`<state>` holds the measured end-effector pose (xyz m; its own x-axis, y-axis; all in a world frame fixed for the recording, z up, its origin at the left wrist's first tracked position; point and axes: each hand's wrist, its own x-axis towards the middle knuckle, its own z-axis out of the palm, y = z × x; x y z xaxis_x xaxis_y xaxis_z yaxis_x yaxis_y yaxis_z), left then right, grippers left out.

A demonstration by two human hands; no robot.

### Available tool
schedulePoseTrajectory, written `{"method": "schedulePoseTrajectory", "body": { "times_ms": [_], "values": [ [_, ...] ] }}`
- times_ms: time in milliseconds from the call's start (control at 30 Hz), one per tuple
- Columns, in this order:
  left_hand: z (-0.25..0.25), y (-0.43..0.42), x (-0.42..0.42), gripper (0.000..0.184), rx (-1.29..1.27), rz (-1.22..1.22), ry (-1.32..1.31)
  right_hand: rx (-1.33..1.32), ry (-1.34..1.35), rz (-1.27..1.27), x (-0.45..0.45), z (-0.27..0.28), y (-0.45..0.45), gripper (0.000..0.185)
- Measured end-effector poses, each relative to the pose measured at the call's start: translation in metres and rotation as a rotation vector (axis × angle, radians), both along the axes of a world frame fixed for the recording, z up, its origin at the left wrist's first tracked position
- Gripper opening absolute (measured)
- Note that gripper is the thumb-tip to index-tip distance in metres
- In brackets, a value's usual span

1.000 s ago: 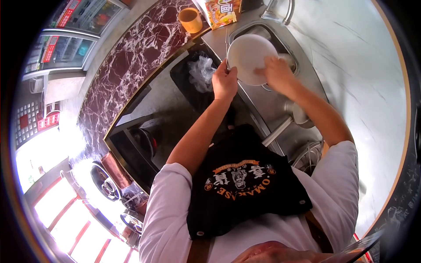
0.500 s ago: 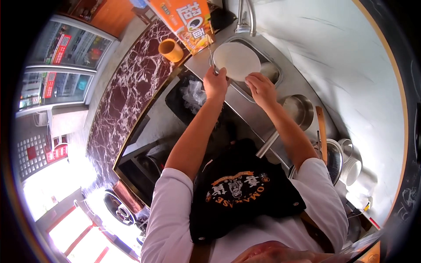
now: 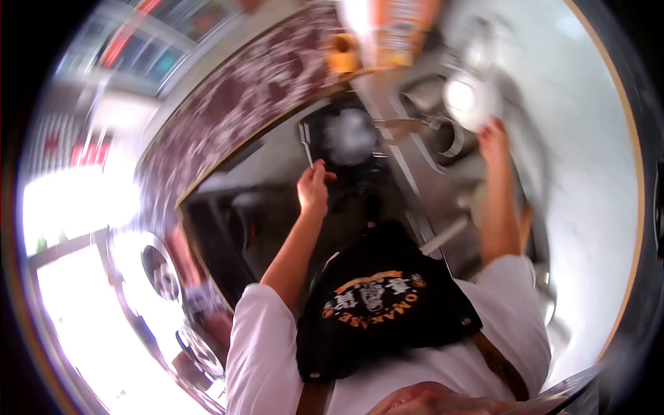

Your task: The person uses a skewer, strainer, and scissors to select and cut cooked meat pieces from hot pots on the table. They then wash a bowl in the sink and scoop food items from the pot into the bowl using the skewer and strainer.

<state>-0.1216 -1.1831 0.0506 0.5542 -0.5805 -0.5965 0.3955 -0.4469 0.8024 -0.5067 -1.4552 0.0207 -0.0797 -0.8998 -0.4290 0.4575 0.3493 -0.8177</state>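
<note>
My left hand (image 3: pixel 313 188) grips a thin metal fork-like utensil (image 3: pixel 306 144) that points away over the dark cooktop. To its right a bundle of clear plastic (image 3: pixel 351 137) lies on a black tray or board. My right hand (image 3: pixel 492 137) pinches the edge of a round white plate (image 3: pixel 470 102), raised near the right side of the sink (image 3: pixel 415 131). A metal cup or pot (image 3: pixel 443 138) stands in the sink, blurred by motion.
A yellow-brown cup (image 3: pixel 342 54) and an orange packet (image 3: pixel 401 31) stand at the far end. A long-handled pan (image 3: pixel 446 235) lies right of the cooktop. The marbled counter (image 3: pixel 235 111) runs along the left, the pale wall (image 3: pixel 581 173) along the right.
My hands have moved apart. The left has carried the utensil leftward over the cooktop; the right has taken the plate to the right, away from the left hand.
</note>
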Motion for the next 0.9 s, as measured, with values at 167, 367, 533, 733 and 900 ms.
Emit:
{"method": "schedulePoseTrajectory", "body": {
  "times_ms": [167, 367, 533, 733, 900],
  "values": [
    [-0.040, 0.211, 0.055, 0.027, 0.050, 0.491, -0.268, -0.183, 0.126, 0.322, 0.039, 0.004, 0.024, 0.025],
    [-0.064, 0.441, -0.009, 0.029, 0.200, 1.056, -0.307, -0.442, 0.389, 1.221, 0.275, 0.011, 0.195, 0.019],
    [-0.124, 0.577, -0.119, 0.027, 0.275, 1.368, -0.252, -1.323, 0.249, 1.788, 0.424, 0.030, 0.500, 0.006],
    [-0.106, 0.717, -0.215, 0.029, 0.302, 1.779, -0.269, -1.584, -0.271, 2.083, 0.500, 0.031, 0.854, 0.012],
    [-0.113, 0.779, -0.308, 0.030, 0.368, 2.301, -0.293, -1.853, -0.197, 2.082, 0.551, -0.008, 1.025, 0.014]
  ]
}}
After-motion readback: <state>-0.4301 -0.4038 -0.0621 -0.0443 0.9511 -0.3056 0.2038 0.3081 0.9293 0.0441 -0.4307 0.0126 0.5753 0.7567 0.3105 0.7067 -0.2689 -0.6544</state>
